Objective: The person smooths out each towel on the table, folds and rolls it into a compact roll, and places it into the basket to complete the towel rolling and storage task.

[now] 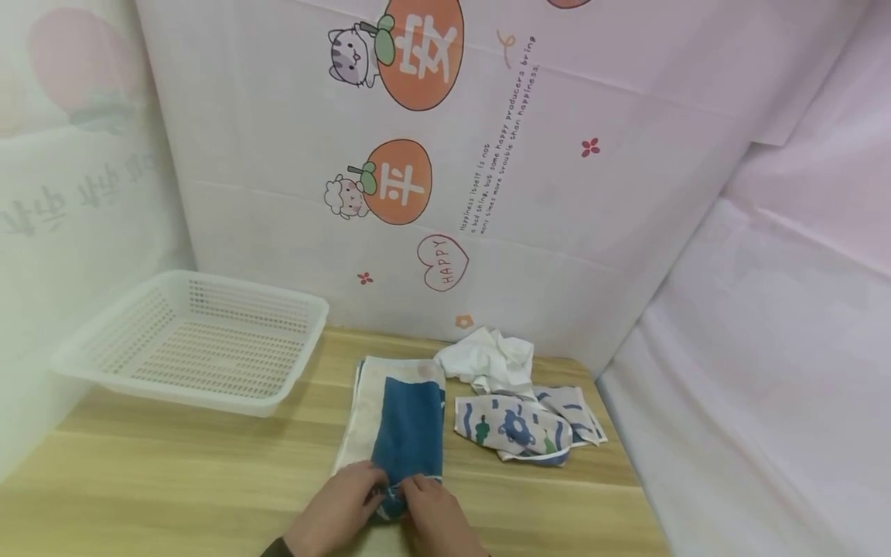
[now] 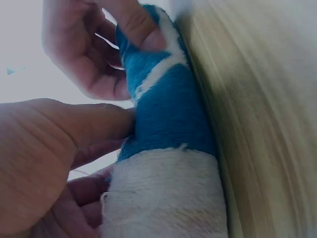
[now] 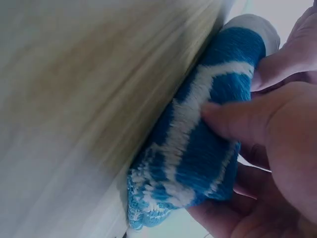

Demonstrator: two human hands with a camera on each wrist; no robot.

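Left hand [image 1: 341, 503]: we pinch the blue towel [image 1: 409, 433] roll at the worktop [image 1: 174, 480] front edge.
Right hand [image 1: 435, 507]: we grip it too.
Risk: loose grip, roll likely unwinds.

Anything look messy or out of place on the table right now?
Only the two cloths at the back right: a white cloth lies crumpled and a patterned cloth is bunched beside it. The blue towel lies flat, both hands rolling its near end. The basket sits level.
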